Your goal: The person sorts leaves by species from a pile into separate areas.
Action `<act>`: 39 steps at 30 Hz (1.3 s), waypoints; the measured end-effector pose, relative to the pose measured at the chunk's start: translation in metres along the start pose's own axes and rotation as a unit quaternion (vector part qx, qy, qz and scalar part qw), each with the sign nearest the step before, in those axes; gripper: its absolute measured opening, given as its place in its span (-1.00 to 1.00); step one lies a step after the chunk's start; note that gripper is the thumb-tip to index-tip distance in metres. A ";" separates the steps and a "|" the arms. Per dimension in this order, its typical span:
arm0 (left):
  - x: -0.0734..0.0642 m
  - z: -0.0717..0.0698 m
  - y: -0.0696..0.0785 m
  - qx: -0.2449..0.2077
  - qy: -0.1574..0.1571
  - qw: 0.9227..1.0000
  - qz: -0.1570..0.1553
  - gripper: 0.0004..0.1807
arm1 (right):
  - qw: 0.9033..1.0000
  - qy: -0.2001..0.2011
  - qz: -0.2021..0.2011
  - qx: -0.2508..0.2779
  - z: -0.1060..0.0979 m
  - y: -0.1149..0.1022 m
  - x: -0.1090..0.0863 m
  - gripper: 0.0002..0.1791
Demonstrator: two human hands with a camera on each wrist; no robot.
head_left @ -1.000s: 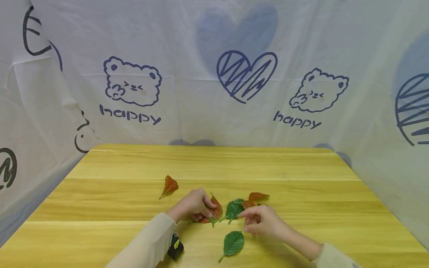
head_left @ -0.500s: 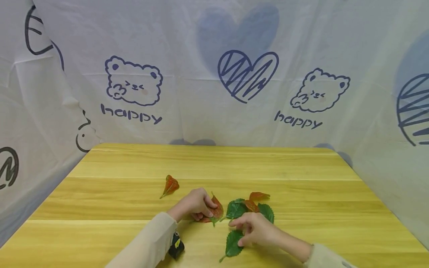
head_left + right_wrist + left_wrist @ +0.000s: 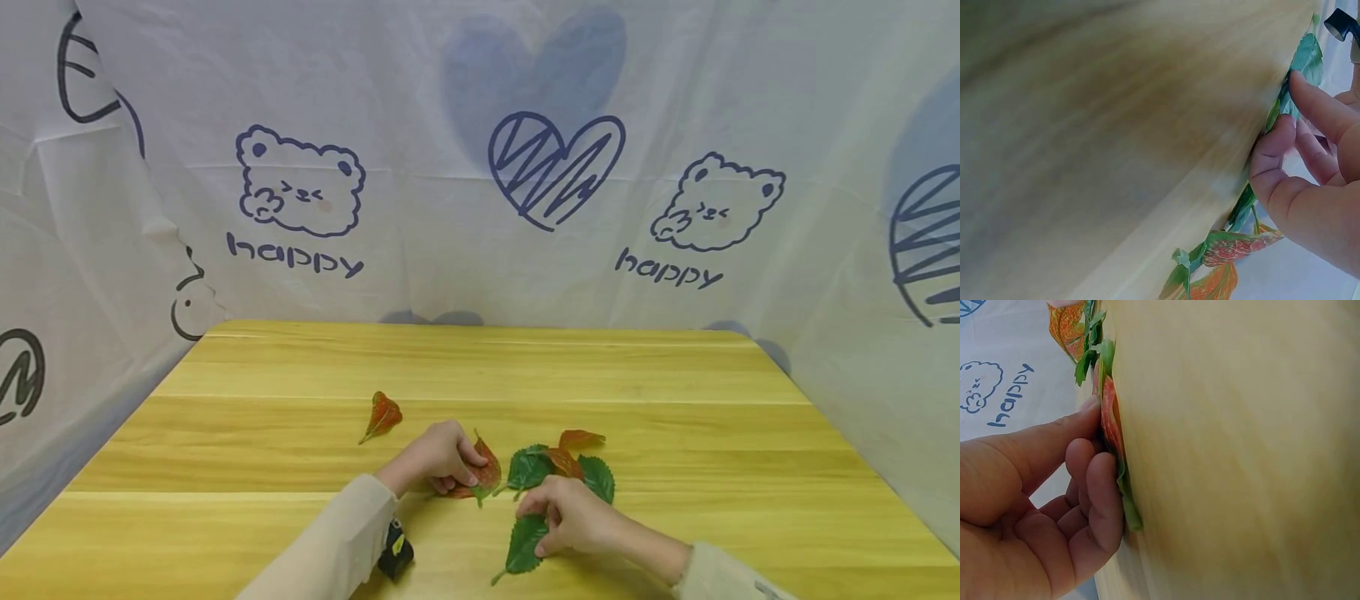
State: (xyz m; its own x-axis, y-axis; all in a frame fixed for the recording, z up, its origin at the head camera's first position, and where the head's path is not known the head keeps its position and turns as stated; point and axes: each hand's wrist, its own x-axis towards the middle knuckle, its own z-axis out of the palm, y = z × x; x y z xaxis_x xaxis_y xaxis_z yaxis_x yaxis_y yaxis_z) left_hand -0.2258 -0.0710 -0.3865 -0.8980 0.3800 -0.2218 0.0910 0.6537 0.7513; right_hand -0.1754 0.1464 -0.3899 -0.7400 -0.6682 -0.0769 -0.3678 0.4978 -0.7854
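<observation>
My left hand [image 3: 442,458] pinches a red leaf [image 3: 489,471] with a green stem, low over the wooden table. A second red leaf [image 3: 459,493] lies partly hidden beneath its fingers; in the left wrist view, the thumb and curled fingers meet at a red leaf [image 3: 1110,412]. Nearer the front, my right hand [image 3: 573,517] grips the right edge of a serrated green leaf [image 3: 525,546], whose stem points toward the front left. The right wrist view has thumb and forefinger on that green leaf [image 3: 1305,59].
Just beyond the right hand, green leaves [image 3: 529,468] and red leaves [image 3: 566,462] overlap in a loose cluster. One red leaf [image 3: 384,414] lies alone farther back on the left. A printed white cloth [image 3: 420,242] hangs behind the table [image 3: 675,375].
The right hand has come left and toward the front, onto the green leaf, and now grips it; another green leaf behind it came into view. The left hand stays put.
</observation>
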 end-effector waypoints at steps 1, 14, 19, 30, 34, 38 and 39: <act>0.000 0.000 0.000 0.000 0.001 1.000 -0.001 -0.75 | 1.000 0.002 -0.001 -0.006 0.000 0.000 0.000 -0.68; -0.001 -0.001 0.001 -0.007 -0.004 1.000 0.004 -0.74 | 0.997 -0.061 0.016 0.046 -0.009 -0.005 -0.006 -0.82; -0.003 -0.001 0.001 -0.005 -0.005 1.000 0.008 -0.74 | 0.994 -0.067 0.034 0.078 -0.012 -0.009 -0.008 -0.85; 0.000 -0.001 0.001 -0.008 -0.009 1.000 0.002 -0.74 | 0.985 -0.022 0.019 0.168 -0.028 -0.005 -0.014 -0.74; 0.000 0.000 0.002 -0.008 -0.007 1.000 -0.002 -0.74 | 0.984 -0.018 -0.003 0.177 -0.034 0.001 -0.018 -0.69; 0.000 0.000 0.002 -0.010 -0.007 1.000 -0.004 -0.74 | 0.981 -0.016 -0.010 0.194 -0.039 0.004 -0.022 -0.66; 0.000 0.000 0.002 -0.010 -0.006 1.000 -0.005 -0.74 | 0.980 -0.014 -0.011 0.197 -0.041 0.006 -0.023 -0.68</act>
State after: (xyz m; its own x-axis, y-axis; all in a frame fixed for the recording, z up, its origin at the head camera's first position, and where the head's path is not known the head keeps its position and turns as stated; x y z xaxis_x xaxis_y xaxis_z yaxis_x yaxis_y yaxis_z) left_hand -0.2252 -0.0697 -0.3845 -0.8932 0.3821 -0.2372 0.0731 0.6437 0.7617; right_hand -0.1835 0.1867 -0.3676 -0.7172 -0.6934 -0.0697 -0.1340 0.2353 -0.9626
